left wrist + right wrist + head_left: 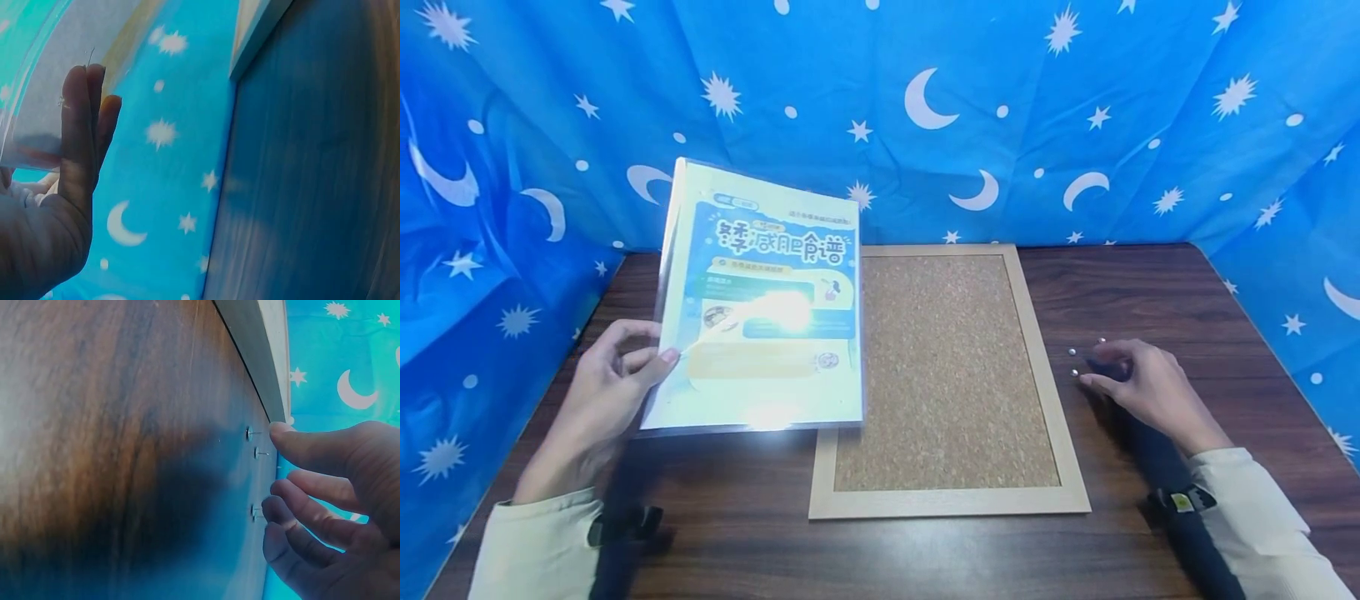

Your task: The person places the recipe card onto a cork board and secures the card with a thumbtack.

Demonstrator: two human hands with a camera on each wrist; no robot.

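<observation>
Although I am watching from a distance, the three views let me record the stage of the work, and I put it at an early one. The left hand [613, 375] pinches a printed sheet [760, 358] in a glossy clear cover by its left edge, thumb across the front and fingers behind. The sheet is raised and tilted upright, its printed side towards the head camera, and from there it overlaps the upper left part of a framed corkboard [955, 375]. Glare hides some of the print.

The corkboard lies flat on the tabletop [722, 542]. I note nothing fixed to the cork that shows; for the portion behind the sheet I cannot vouch.

The right hand [1150, 392] is to the right of the board, low over three small metal pins [257, 452]. Its thumb and fingers are curved but apart, and I find nothing held between them. The pins rest on the tabletop; the right wrist view suggests they stand on their heads, points upward. Whether a fingertip touches the farthest one I cannot tell.

Done, in my judgement: the sheet is lifted and the board lies ready beside the pins. Outstanding: the sheet is not laid flat on the cork, and all three pins remain loose, none of them taken up.
</observation>
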